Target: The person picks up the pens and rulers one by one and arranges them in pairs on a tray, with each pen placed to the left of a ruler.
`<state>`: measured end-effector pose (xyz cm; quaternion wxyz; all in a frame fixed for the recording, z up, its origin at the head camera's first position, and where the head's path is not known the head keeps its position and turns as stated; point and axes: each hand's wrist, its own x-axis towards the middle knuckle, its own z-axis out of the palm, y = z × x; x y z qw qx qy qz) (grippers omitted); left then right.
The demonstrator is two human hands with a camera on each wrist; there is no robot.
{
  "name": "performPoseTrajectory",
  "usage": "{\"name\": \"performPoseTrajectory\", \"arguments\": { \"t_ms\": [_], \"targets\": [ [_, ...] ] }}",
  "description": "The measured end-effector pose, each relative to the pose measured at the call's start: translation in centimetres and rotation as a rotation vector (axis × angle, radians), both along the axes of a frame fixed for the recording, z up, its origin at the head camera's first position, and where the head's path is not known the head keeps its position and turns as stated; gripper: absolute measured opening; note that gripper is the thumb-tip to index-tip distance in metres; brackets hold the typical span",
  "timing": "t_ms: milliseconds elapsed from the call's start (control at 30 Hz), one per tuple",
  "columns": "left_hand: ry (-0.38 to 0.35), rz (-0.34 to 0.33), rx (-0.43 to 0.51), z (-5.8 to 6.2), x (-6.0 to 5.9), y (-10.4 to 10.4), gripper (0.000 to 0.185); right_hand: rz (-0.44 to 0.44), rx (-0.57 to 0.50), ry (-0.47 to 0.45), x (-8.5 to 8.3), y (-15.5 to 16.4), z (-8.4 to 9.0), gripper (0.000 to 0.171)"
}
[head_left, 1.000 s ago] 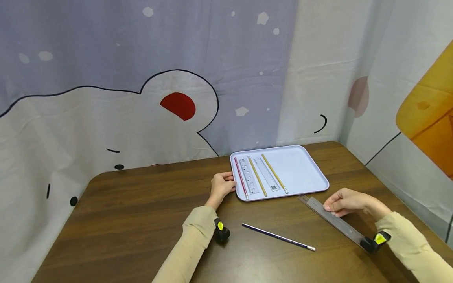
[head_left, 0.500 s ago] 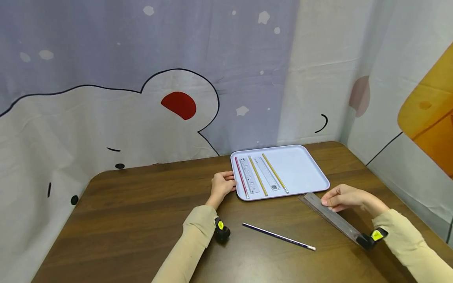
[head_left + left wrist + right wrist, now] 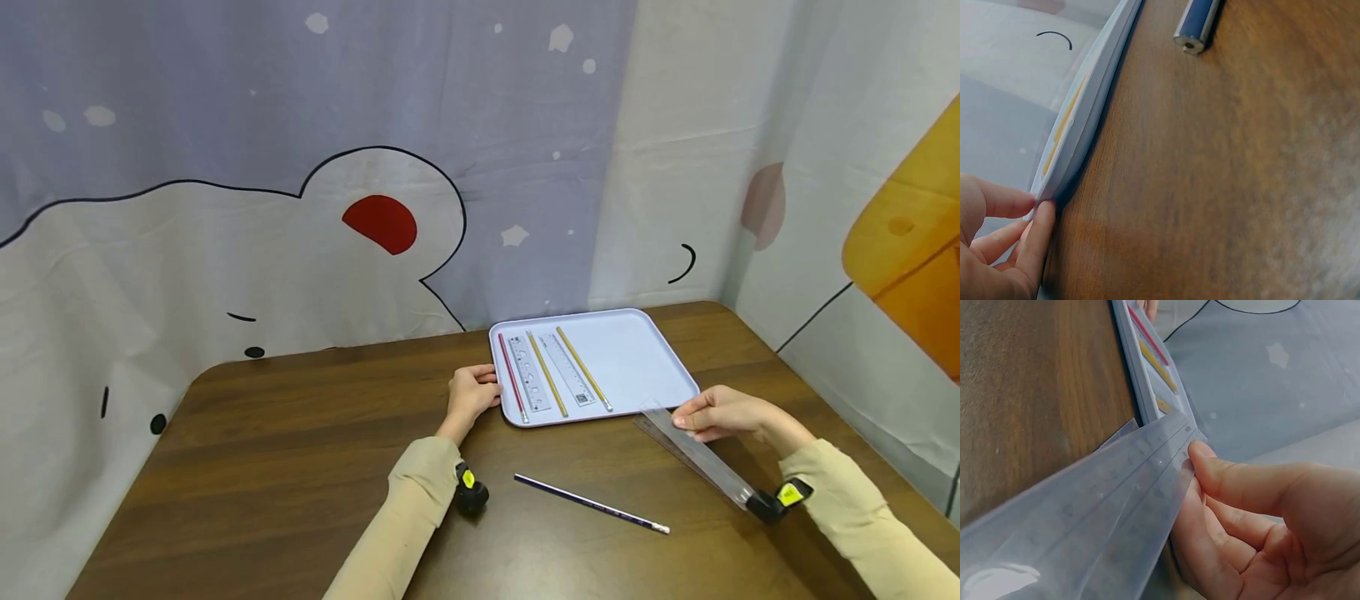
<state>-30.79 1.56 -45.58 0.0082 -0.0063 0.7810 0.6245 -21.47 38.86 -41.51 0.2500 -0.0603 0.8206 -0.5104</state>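
Observation:
My left hand (image 3: 471, 393) pinches the left edge of a white tray (image 3: 645, 350), thumb on the rim and fingers beneath, as the left wrist view shows. My right hand (image 3: 731, 415) grips a clear plastic ruler (image 3: 701, 450) between thumb and fingers, near its far end. That ruler is tilted above the table, its tip at the tray's near right edge. Under it a second translucent strip (image 3: 667, 439) shows; whether this is another ruler or a shadow, I cannot tell. A dark blue pencil (image 3: 592, 503) lies on the table between the hands.
In the tray's left half lie a red pencil (image 3: 512, 377), a clear ruler (image 3: 529, 375), a yellow pencil (image 3: 547, 373), another clear ruler (image 3: 568, 372) and another yellow pencil (image 3: 583, 368). A patterned curtain (image 3: 300, 275) stands behind the wooden table (image 3: 300, 433).
My right hand has lifted the ruler and moved it left and slightly forward, toward the tray, away from the strip beneath. My left hand stays at the tray's edge.

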Motion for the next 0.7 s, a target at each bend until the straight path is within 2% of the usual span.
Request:
{"name": "performPoseTrajectory", "arguments": {
  "t_ms": [533,700],
  "targets": [
    [-0.005,-0.001,-0.002,-0.1,-0.1,-0.1,0.041,-0.069,-0.053,-0.010,-1.5,-0.9,0.4,0.013],
    [0.003,-0.005,0.001,-0.2,-0.1,0.0,0.041,-0.107,-0.049,-0.016,-2.0,-1.3,0.5,0.016]
  ]
}}
